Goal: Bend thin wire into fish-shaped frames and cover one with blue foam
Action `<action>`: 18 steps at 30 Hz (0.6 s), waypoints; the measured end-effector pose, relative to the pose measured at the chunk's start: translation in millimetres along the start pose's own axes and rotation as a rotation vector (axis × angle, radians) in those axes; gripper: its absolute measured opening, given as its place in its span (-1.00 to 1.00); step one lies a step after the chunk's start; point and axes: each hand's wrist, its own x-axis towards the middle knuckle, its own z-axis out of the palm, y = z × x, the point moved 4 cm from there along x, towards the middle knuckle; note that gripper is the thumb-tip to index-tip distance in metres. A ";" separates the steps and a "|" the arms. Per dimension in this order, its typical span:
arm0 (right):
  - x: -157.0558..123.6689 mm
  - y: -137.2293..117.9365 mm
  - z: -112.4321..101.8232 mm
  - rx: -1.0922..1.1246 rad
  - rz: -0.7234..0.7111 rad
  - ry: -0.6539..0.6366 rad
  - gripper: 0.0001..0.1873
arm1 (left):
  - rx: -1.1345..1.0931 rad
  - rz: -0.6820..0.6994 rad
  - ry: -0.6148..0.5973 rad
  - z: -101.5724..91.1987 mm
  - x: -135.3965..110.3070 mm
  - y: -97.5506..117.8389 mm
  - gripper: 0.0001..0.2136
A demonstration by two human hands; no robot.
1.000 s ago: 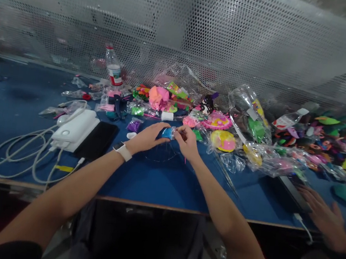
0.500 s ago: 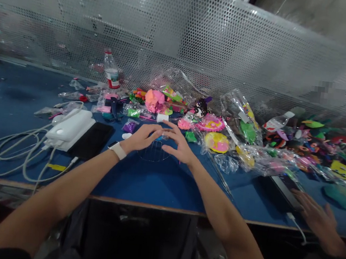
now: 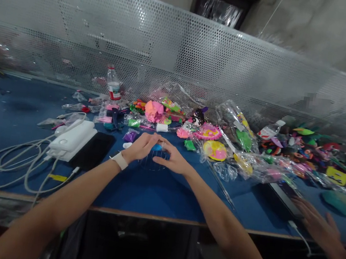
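A thin wire frame [image 3: 151, 165] with a rounded cage shape stands on the blue table in front of me. At its top shows a small bright blue lump [image 3: 157, 147], perhaps modelling clay, partly hidden by my fingers. My left hand [image 3: 141, 147], with a pale watch strap at the wrist, curves over the left side of the lump, its fingers held together. From the other side my right hand [image 3: 173, 158] reaches in, thumb stretched apart from the fingers, fingertips meeting those of the left hand at the lump.
White power bank [image 3: 72, 140], coiled cables and a black phone [image 3: 96, 150] lie left. Clay packets, a yellow-pink disc [image 3: 215, 150], plastic wrappers and a bottle [image 3: 113, 84] line the perforated screen [image 3: 159, 39]. Thin rods [image 3: 221, 186] lie right; another person's hand [image 3: 319, 221] rests by a dark device.
The view has tilted up, so the table sits lower in the picture. My right fingers have drawn closer together over the blue lump; both hands stay at the wire frame.
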 end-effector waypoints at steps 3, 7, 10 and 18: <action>0.7 -2.3 1.5 -0.033 -0.011 0.030 -0.39 | 0.009 0.000 0.005 0.2 0.2 0.9 -0.33; -0.5 -2.5 -0.2 0.024 0.006 0.027 -0.39 | 0.014 0.015 0.023 4.0 -0.7 7.1 -0.30; -1.4 -1.3 -0.4 0.069 0.025 -0.017 -0.39 | 0.002 -0.037 0.016 5.4 -0.2 10.2 -0.28; -0.5 0.3 4.4 0.138 0.060 -0.057 -0.37 | 0.145 -0.028 -0.062 2.3 1.2 9.9 -0.29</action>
